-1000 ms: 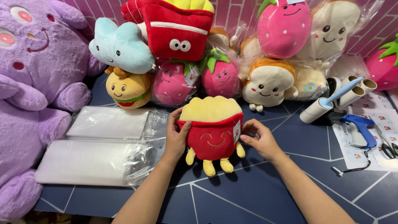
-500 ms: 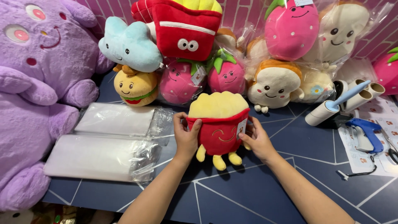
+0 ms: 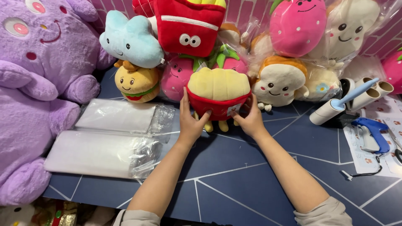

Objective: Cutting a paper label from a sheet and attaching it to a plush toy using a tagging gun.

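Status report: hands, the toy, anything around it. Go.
Left hand and right hand both grip the small fries plush, upright on the blue table. Pink strawberry plush close behind; plastic bags left.

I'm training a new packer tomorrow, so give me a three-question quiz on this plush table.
1. True or false: both hands grip the small red-and-yellow fries plush.
2. Which lies nearest the left hand? A) clear plastic bag stacks B) blue tagging gun C) white lint roller
3. What big toy sits at the table's left edge?

Key:
1. True; the right hand holds the other side.
2. A
3. The giant purple plush creature.
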